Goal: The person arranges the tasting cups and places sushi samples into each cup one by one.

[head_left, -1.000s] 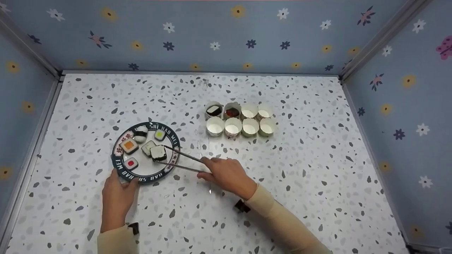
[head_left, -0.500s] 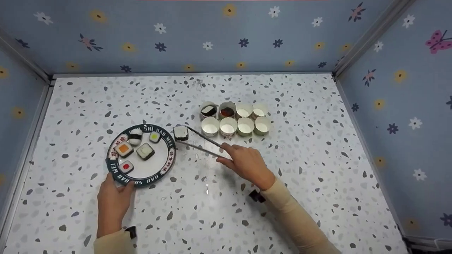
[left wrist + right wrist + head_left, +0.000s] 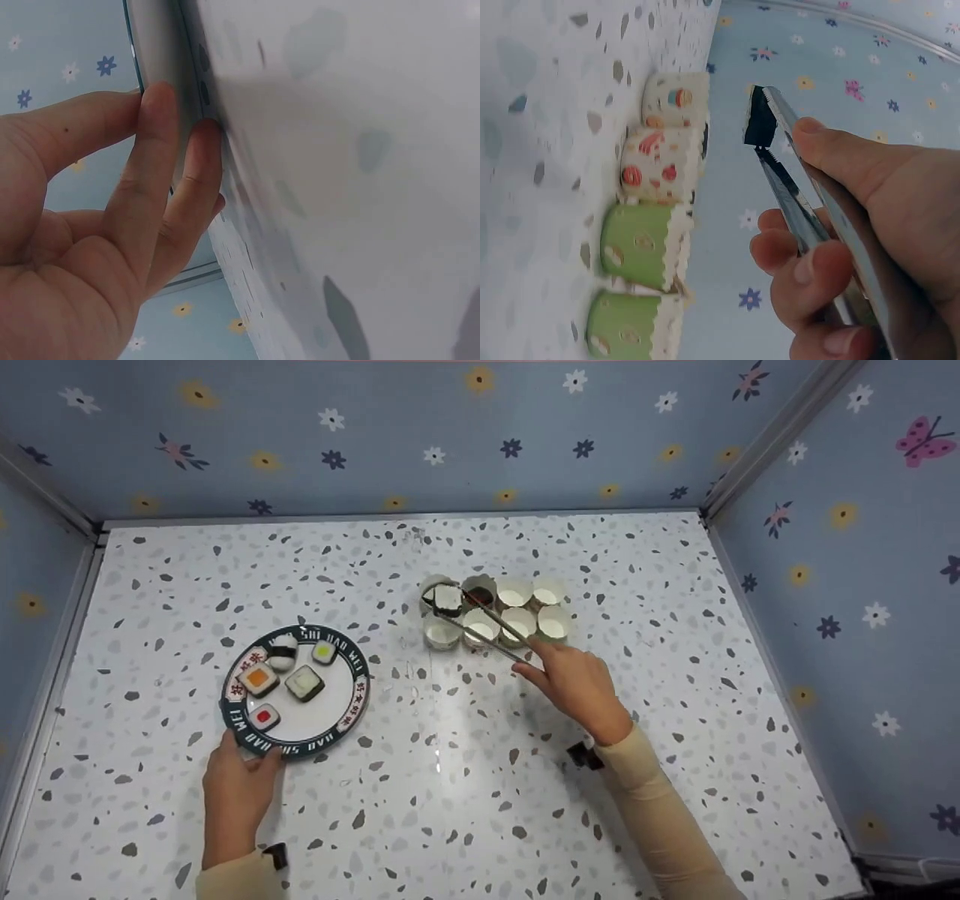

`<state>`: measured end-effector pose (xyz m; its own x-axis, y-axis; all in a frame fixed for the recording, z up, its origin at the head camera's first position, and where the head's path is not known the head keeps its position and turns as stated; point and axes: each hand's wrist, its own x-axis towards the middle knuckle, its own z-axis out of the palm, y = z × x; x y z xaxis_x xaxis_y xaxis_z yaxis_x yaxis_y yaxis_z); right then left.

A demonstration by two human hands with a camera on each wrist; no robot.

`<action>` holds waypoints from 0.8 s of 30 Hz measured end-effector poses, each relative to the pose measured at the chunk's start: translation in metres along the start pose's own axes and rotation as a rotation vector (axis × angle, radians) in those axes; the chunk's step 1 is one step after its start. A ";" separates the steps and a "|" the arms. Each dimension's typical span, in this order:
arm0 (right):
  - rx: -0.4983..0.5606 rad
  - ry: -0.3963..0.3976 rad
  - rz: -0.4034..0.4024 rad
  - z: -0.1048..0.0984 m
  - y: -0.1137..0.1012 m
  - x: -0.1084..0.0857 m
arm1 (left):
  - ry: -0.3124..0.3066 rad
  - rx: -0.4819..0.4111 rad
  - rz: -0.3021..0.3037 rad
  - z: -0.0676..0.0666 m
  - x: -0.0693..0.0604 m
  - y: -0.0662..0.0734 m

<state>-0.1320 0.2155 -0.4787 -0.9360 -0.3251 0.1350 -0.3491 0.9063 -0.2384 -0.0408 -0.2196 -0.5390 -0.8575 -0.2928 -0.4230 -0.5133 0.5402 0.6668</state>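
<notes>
My left hand point(image 3: 238, 787) pinches the near rim of a round plate point(image 3: 360, 667) with a dark green border. Lying on the plate are toy-like sushi pieces: one orange-centred point(image 3: 258, 679), one red-centred point(image 3: 263, 716), one yellow-green-centred point(image 3: 324, 652), a pale square one point(image 3: 304, 682) and a white one with a black band point(image 3: 283, 652). My right hand point(image 3: 581, 686) grips metal tongs point(image 3: 847, 225). Their tips hold a white square sushi piece with black sides point(image 3: 448, 598) over the back-left paper cup point(image 3: 430, 583), hiding most of that cup's inside.
Two rows of paper cups stand together at the table's middle; a dark reddish piece point(image 3: 478, 597) sits in the second back cup. Green cups point(image 3: 641, 244) are at the right end. Blue flowered panels point(image 3: 420, 420) wall the speckled table point(image 3: 450, 810).
My right hand has lifted the white square sushi piece off the plate with the tongs and carried it right and away, over the cups. The left hand stays at the plate's rim.
</notes>
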 end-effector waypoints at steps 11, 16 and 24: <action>-0.071 0.051 0.018 -0.011 0.029 -0.005 | 0.027 -0.009 0.036 0.001 -0.002 -0.001; -0.089 0.042 0.081 -0.017 0.041 -0.007 | 0.035 -0.017 0.061 0.001 -0.002 -0.001; -0.137 0.045 0.128 -0.024 0.055 -0.006 | 0.032 -0.020 0.047 0.001 -0.002 -0.001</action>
<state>-0.1447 0.2737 -0.4693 -0.9682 -0.1955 0.1559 -0.2154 0.9687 -0.1231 -0.0382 -0.2184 -0.5395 -0.8812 -0.2929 -0.3710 -0.4727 0.5383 0.6977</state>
